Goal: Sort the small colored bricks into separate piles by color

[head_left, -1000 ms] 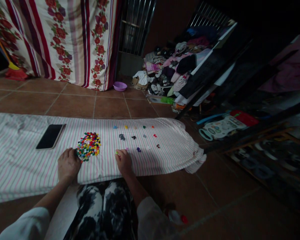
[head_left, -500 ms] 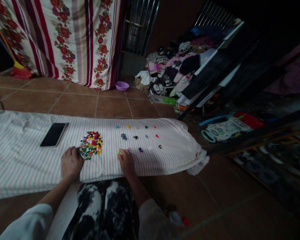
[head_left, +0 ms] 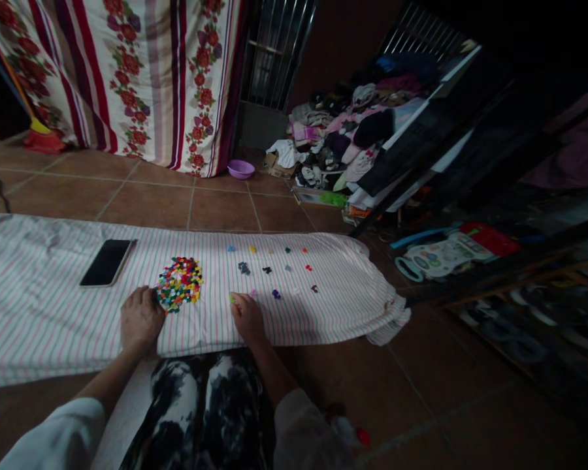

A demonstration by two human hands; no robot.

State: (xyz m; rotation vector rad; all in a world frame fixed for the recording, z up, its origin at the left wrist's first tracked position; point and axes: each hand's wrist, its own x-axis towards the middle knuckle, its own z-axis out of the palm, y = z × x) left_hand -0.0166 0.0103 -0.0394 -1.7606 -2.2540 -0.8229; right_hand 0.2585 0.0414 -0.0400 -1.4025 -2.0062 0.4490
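Observation:
My left hand (head_left: 141, 318) rests on the striped cloth (head_left: 196, 333) with its fingers extended loosely, touching the near-left edge of a pile of tiny multicoloured pieces (head_left: 179, 284). Toward the middle of the cloth, my right hand (head_left: 247, 318) is closed in a pinch at a small lime-green piece (head_left: 232, 299). Just beyond its knuckles lie pink pieces (head_left: 253, 293). Purple pieces (head_left: 276, 294) sit farther right. Small single-colour groups form rows behind, among them dark grey pieces (head_left: 244, 268), black pieces (head_left: 267, 269) and yellow pieces (head_left: 253, 249).
A phone (head_left: 106, 263) lies left of the pile. Beyond the cloth, a purple basin (head_left: 241, 170) stands on the tiled floor by a flowered curtain (head_left: 161, 85). Heaped clothes (head_left: 343, 130) fill the back. A dark rack post (head_left: 387, 205) rises past the cloth's right end.
The view has shifted very slightly. My right hand stays low over the cloth by the lime-green piece, its fingers slightly changed; my left hand keeps its place beside the pile.

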